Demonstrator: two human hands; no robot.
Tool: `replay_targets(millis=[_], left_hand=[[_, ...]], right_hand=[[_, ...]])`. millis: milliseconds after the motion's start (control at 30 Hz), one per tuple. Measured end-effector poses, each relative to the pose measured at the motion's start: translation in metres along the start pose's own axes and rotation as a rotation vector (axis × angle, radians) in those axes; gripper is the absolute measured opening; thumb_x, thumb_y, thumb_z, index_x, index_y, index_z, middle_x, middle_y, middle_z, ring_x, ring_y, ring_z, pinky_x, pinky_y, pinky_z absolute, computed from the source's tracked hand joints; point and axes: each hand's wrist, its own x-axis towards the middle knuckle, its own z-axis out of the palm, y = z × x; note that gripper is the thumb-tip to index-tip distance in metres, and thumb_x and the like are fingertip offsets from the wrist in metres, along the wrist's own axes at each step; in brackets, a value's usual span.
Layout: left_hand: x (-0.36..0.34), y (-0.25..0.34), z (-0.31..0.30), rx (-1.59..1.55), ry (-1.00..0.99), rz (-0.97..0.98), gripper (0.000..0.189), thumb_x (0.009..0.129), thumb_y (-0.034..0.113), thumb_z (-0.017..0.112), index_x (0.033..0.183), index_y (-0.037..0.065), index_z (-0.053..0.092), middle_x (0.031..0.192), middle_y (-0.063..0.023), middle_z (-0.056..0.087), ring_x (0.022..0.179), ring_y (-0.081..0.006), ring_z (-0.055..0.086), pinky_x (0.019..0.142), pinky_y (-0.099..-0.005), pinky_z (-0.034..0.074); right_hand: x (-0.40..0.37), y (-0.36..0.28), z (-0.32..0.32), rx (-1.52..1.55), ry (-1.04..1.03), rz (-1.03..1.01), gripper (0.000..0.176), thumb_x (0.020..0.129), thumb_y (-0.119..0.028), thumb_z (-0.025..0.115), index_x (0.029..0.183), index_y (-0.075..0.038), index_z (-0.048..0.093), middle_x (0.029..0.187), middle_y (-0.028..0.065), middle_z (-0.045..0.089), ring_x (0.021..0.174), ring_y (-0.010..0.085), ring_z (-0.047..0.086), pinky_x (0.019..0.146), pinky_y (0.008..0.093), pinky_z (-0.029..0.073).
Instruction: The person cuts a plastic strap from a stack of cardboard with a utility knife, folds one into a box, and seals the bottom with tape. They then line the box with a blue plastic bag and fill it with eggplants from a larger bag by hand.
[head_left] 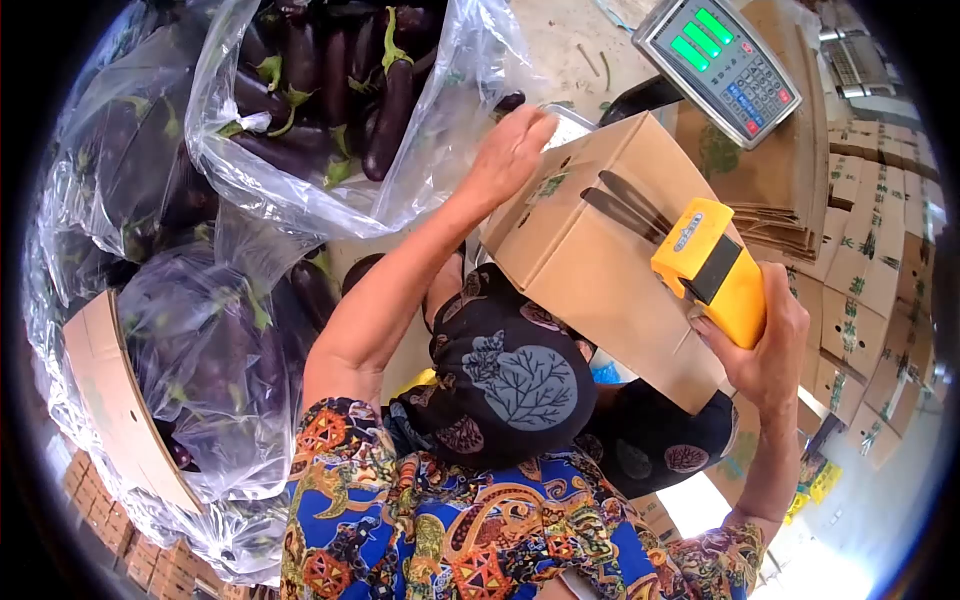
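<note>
A closed brown cardboard box [590,270] lies tilted across my knees. My left hand [513,150] presses on its far corner, fingers curled over the edge. My right hand [768,352] grips a yellow tape dispenser [712,270] whose front rests on the box's top face, beside two dark strips along the seam. Whether tape is coming off the dispenser cannot be seen.
Clear plastic bags full of purple eggplants [330,90] are piled to the left and ahead, one sitting in an open carton [120,400]. A digital scale display [720,65] stands at the upper right. Stacks of flat cartons [860,240] fill the right side.
</note>
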Motion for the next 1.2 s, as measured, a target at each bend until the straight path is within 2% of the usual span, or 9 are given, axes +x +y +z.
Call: replay_targets(millis=[100, 200, 333, 467, 567, 667, 800, 933, 1200], left_hand=[[0.015, -0.013, 0.038, -0.266, -0.266, 0.006, 0.040, 0.098, 0.036, 0.040, 0.095, -0.001, 0.055, 0.098, -0.0256, 0.058, 0.096, -0.0401, 0.055, 0.084, -0.0429, 0.043], [0.018, -0.049, 0.041, 0.025, -0.223, 0.177, 0.047, 0.099, 0.040, 0.034, 0.093, -0.003, 0.053, 0.095, -0.0260, 0.057, 0.091, -0.0372, 0.054, 0.084, -0.0412, 0.042], [0.015, -0.004, 0.032, -0.084, -0.064, -0.117, 0.051, 0.097, 0.044, 0.036, 0.096, -0.003, 0.055, 0.093, -0.0235, 0.058, 0.091, -0.0355, 0.055, 0.086, -0.0398, 0.041], [0.012, 0.101, 0.015, -0.121, -0.212, 0.183, 0.048, 0.096, 0.040, 0.044, 0.115, -0.002, 0.056, 0.112, -0.0202, 0.060, 0.108, -0.0330, 0.054, 0.093, -0.0391, 0.042], [0.016, 0.096, 0.040, 0.526, -0.176, 0.526, 0.045, 0.097, 0.036, 0.046, 0.125, 0.003, 0.054, 0.129, -0.0210, 0.054, 0.117, -0.0360, 0.053, 0.099, -0.0405, 0.043], [0.002, 0.129, 0.035, 0.787, -0.232, 0.361, 0.044, 0.094, 0.030, 0.053, 0.131, 0.007, 0.050, 0.139, -0.0200, 0.045, 0.120, -0.0397, 0.051, 0.098, -0.0447, 0.046], [0.006, 0.126, 0.027, 1.216, -0.448, 0.487, 0.042, 0.092, 0.024, 0.056, 0.133, 0.014, 0.051, 0.145, -0.0161, 0.039, 0.124, -0.0384, 0.049, 0.096, -0.0443, 0.048], [0.003, 0.129, 0.029, 1.103, -0.323, 0.377, 0.034, 0.093, 0.027, 0.052, 0.125, 0.019, 0.059, 0.144, -0.0132, 0.043, 0.130, -0.0321, 0.045, 0.096, -0.0421, 0.048], [0.010, 0.122, 0.027, 1.039, -0.294, 0.297, 0.056, 0.097, 0.048, 0.040, 0.139, 0.011, 0.045, 0.133, -0.0204, 0.052, 0.117, -0.0389, 0.054, 0.096, -0.0468, 0.046]], right_hand=[[-0.001, 0.006, 0.001, 0.035, 0.008, 0.026, 0.055, 0.064, -0.022, 0.083, 0.105, -0.005, 0.051, 0.082, 0.0151, 0.062, 0.071, 0.0326, 0.066, 0.065, 0.0375, 0.053], [-0.002, 0.008, 0.001, 0.081, 0.034, -0.036, 0.053, 0.065, -0.021, 0.082, 0.105, -0.005, 0.051, 0.082, 0.0160, 0.062, 0.072, 0.0338, 0.065, 0.065, 0.0375, 0.053], [-0.003, 0.010, 0.002, 0.088, 0.057, -0.015, 0.049, 0.066, -0.020, 0.081, 0.102, -0.005, 0.051, 0.083, 0.0162, 0.062, 0.073, 0.0367, 0.065, 0.065, 0.0385, 0.052], [-0.002, 0.006, 0.002, 0.105, 0.044, 0.008, 0.049, 0.068, -0.024, 0.081, 0.099, -0.004, 0.050, 0.084, 0.0171, 0.062, 0.077, 0.0391, 0.064, 0.066, 0.0408, 0.051], [-0.002, 0.009, 0.006, 0.120, 0.057, 0.011, 0.049, 0.070, -0.028, 0.079, 0.101, -0.003, 0.050, 0.085, 0.0195, 0.062, 0.081, 0.0410, 0.062, 0.068, 0.0435, 0.051], [0.003, 0.008, 0.008, 0.129, 0.074, -0.025, 0.048, 0.071, -0.027, 0.077, 0.101, -0.002, 0.049, 0.088, 0.0207, 0.063, 0.082, 0.0420, 0.062, 0.068, 0.0456, 0.051], [-0.002, 0.015, -0.002, 0.099, -0.025, -0.055, 0.046, 0.071, -0.025, 0.075, 0.100, -0.002, 0.048, 0.085, 0.0217, 0.064, 0.083, 0.0414, 0.062, 0.069, 0.0471, 0.050], [-0.036, 0.040, -0.012, 0.055, -0.049, 0.024, 0.048, 0.072, -0.026, 0.075, 0.105, -0.002, 0.049, 0.085, 0.0217, 0.064, 0.085, 0.0426, 0.062, 0.073, 0.0471, 0.050], [-0.126, 0.109, 0.003, 0.088, 0.009, 0.178, 0.046, 0.074, -0.030, 0.079, 0.101, -0.006, 0.051, 0.087, 0.0189, 0.063, 0.081, 0.0373, 0.063, 0.073, 0.0423, 0.052]])
